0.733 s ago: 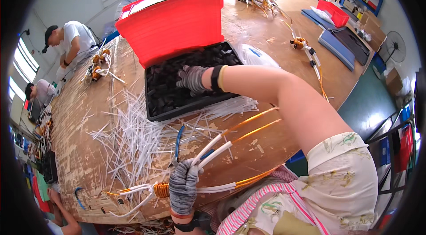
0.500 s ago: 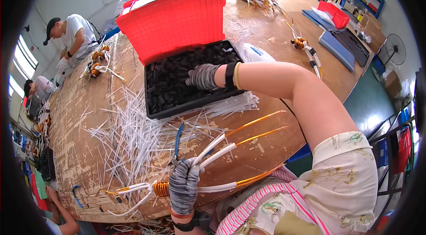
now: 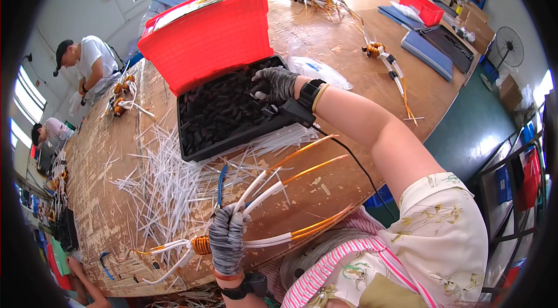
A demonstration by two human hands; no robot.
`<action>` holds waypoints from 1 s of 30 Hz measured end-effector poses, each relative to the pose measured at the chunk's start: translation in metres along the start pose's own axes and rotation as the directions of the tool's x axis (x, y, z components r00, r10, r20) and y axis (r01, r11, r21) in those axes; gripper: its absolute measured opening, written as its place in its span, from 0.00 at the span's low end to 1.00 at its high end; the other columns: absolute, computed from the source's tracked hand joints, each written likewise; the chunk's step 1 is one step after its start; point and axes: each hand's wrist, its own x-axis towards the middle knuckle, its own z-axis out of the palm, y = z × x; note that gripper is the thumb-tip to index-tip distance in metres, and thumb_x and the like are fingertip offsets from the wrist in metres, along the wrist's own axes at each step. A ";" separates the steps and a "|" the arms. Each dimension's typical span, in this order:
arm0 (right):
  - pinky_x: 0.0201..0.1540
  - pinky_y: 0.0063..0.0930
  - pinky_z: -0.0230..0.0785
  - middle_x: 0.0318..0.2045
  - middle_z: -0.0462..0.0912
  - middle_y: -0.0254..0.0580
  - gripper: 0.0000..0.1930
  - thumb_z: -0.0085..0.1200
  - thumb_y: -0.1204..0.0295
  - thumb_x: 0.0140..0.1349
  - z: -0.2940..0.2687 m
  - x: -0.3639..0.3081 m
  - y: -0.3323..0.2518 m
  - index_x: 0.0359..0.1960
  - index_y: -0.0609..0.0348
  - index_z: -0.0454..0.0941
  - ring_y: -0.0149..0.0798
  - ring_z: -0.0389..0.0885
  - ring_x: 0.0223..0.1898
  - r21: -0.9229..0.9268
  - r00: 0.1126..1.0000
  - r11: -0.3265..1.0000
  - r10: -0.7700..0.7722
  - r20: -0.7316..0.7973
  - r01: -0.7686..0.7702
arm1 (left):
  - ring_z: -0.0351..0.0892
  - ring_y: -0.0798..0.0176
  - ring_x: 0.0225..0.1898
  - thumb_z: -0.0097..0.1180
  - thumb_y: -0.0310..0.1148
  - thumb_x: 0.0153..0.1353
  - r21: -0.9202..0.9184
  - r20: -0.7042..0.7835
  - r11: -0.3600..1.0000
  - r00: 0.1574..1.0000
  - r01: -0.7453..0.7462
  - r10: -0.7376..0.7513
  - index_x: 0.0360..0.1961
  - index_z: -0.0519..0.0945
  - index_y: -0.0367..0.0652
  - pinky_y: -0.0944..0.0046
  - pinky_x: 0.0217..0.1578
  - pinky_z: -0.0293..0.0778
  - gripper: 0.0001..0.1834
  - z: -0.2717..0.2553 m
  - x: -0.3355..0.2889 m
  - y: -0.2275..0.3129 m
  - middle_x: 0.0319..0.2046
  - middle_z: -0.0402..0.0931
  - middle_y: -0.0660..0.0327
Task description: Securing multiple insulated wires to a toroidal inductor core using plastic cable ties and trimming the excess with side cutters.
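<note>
My left hand point(image 3: 227, 238), in a grey striped glove, is closed around white-sleeved wires point(image 3: 264, 198) of a copper coil point(image 3: 201, 244). Bare amber wire ends stick out to the right, and other leads run off on the coil's left. A blue-handled tool point(image 3: 222, 184) lies just beyond these fingers. Over the right part of a black tray point(image 3: 232, 149) is my right hand point(image 3: 275, 84), gloved alike, its fingers curled in. Small black sleeves point(image 3: 212, 113) fill the tray; whether one is between those fingers is hard to make out.
White cable ties point(image 3: 168, 183) lie heaped before the tray. A red crate point(image 3: 209, 40) stands behind it, a plastic bag point(image 3: 318, 70) to its right. More coils point(image 3: 376, 50) lie farther off. A black cable point(image 3: 363, 165) hangs from my right wrist. Several people sit around the table.
My right hand has lifted from among the black sleeves and drawn slightly right, its fingers now curled. My left hand keeps its hold on the wires. The whole view has shifted a little.
</note>
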 end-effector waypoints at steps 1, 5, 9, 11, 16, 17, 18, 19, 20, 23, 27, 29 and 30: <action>0.22 0.33 0.75 0.28 0.77 0.48 0.09 0.49 0.69 0.60 -0.002 0.002 0.001 0.39 0.59 0.71 0.45 0.78 0.30 0.005 1.000 1.000 -0.003 0.003 0.003 | 0.67 0.76 0.23 0.48 0.31 0.63 0.003 -0.008 1.000 1.000 0.005 -0.005 0.40 0.77 0.38 0.74 0.24 0.66 0.10 -0.001 0.000 -0.001 0.25 0.75 0.66; 0.19 0.27 0.73 0.27 0.75 0.44 0.07 0.50 0.72 0.59 -0.006 -0.004 0.007 0.38 0.58 0.72 0.41 0.76 0.28 -0.065 0.980 0.994 -0.072 0.186 0.085 | 0.67 0.76 0.23 0.48 0.31 0.63 -0.060 -0.023 0.998 1.000 0.010 -0.011 0.38 0.77 0.38 0.75 0.24 0.65 0.09 0.000 -0.001 -0.003 0.24 0.75 0.66; 0.15 0.21 0.65 0.20 0.71 0.39 0.04 0.52 0.70 0.60 -0.014 -0.012 0.007 0.32 0.55 0.73 0.32 0.69 0.18 -0.461 0.884 0.759 -0.443 0.152 0.459 | 0.66 0.77 0.23 0.48 0.32 0.63 -0.018 -0.017 1.000 1.000 -0.006 0.005 0.38 0.76 0.38 0.76 0.24 0.64 0.09 0.002 0.000 -0.004 0.24 0.75 0.67; 0.17 0.19 0.65 0.24 0.74 0.36 0.06 0.54 0.69 0.59 -0.014 -0.025 0.003 0.36 0.54 0.76 0.30 0.72 0.20 -0.021 0.989 0.990 -0.137 0.060 0.138 | 0.66 0.76 0.23 0.48 0.31 0.63 -0.069 -0.019 0.998 1.000 0.012 -0.013 0.38 0.76 0.38 0.76 0.24 0.64 0.09 0.002 -0.001 -0.005 0.24 0.74 0.67; 0.11 0.17 0.54 0.18 0.71 0.30 0.12 0.51 0.59 0.61 -0.028 -0.110 0.030 0.31 0.55 0.73 0.25 0.63 0.11 0.093 0.971 0.990 -0.119 0.206 0.102 | 0.70 0.73 0.27 0.46 0.31 0.64 -0.040 -0.096 0.998 0.994 -0.056 0.052 0.39 0.75 0.37 0.72 0.29 0.69 0.09 0.005 -0.001 -0.009 0.27 0.74 0.64; 0.10 0.15 0.53 0.18 0.70 0.30 0.13 0.51 0.58 0.61 -0.031 -0.133 0.036 0.32 0.55 0.73 0.24 0.62 0.11 0.062 0.972 0.994 -0.096 0.215 0.085 | 0.70 0.73 0.27 0.46 0.31 0.64 -0.040 -0.090 0.998 0.995 -0.051 0.047 0.39 0.75 0.37 0.72 0.29 0.69 0.09 0.005 -0.002 -0.011 0.27 0.74 0.64; 0.10 0.15 0.52 0.18 0.71 0.30 0.13 0.52 0.58 0.61 -0.042 -0.153 0.042 0.33 0.55 0.73 0.24 0.62 0.12 0.064 0.977 0.993 -0.109 0.182 0.099 | 0.72 0.71 0.29 0.46 0.31 0.64 -0.078 -0.085 0.992 0.992 -0.097 0.091 0.39 0.75 0.37 0.71 0.31 0.70 0.09 0.006 -0.001 -0.010 0.29 0.75 0.62; 0.10 0.14 0.51 0.19 0.71 0.29 0.13 0.52 0.58 0.61 -0.051 -0.167 0.049 0.33 0.56 0.74 0.23 0.62 0.12 0.062 0.981 0.992 -0.114 0.154 0.106 | 0.74 0.70 0.31 0.45 0.30 0.64 -0.116 -0.089 0.983 0.988 -0.140 0.130 0.40 0.75 0.36 0.70 0.33 0.72 0.10 0.005 0.000 -0.011 0.31 0.75 0.61; 0.12 0.14 0.53 0.19 0.70 0.28 0.13 0.52 0.58 0.60 -0.062 -0.181 0.055 0.35 0.55 0.74 0.23 0.63 0.13 0.082 0.978 0.990 -0.128 0.163 0.115 | 0.75 0.68 0.35 0.44 0.30 0.64 -0.110 -0.059 0.986 0.991 -0.128 0.122 0.41 0.74 0.36 0.69 0.37 0.73 0.10 0.003 0.000 -0.012 0.35 0.75 0.59; 0.15 0.13 0.54 0.23 0.71 0.28 0.13 0.52 0.61 0.61 -0.069 -0.229 0.065 0.39 0.57 0.74 0.22 0.63 0.16 -0.085 0.936 0.932 -0.348 0.056 0.352 | 0.76 0.67 0.34 0.44 0.35 0.66 -0.067 -0.098 0.981 0.979 -0.184 0.177 0.42 0.74 0.38 0.68 0.36 0.74 0.13 0.007 0.002 -0.016 0.35 0.77 0.59; 0.16 0.14 0.56 0.22 0.73 0.30 0.11 0.51 0.64 0.61 -0.044 -0.289 0.068 0.38 0.58 0.75 0.23 0.65 0.16 -0.246 0.808 0.783 -0.590 -0.005 0.571 | 0.74 0.70 0.36 0.53 0.24 0.58 0.037 -0.073 0.978 0.975 -0.208 0.210 0.38 0.75 0.39 0.71 0.40 0.72 0.07 0.006 0.001 -0.017 0.34 0.76 0.62; 0.19 0.13 0.60 0.24 0.76 0.28 0.10 0.52 0.65 0.60 -0.032 -0.313 0.072 0.38 0.57 0.76 0.20 0.69 0.19 -0.342 0.818 0.751 -0.562 0.118 0.565 | 0.72 0.72 0.34 0.57 0.20 0.53 0.010 -0.093 0.984 0.980 -0.176 0.176 0.37 0.75 0.40 0.72 0.39 0.71 0.10 0.006 0.000 -0.017 0.33 0.75 0.65; 0.19 0.13 0.59 0.22 0.75 0.28 0.11 0.54 0.63 0.59 -0.019 -0.323 0.080 0.38 0.57 0.77 0.20 0.68 0.19 -0.335 0.827 0.768 -0.558 0.069 0.546 | 0.72 0.72 0.33 0.57 0.20 0.53 0.050 -0.102 0.981 0.976 -0.190 0.194 0.36 0.75 0.40 0.72 0.38 0.70 0.09 0.007 0.002 -0.019 0.32 0.75 0.65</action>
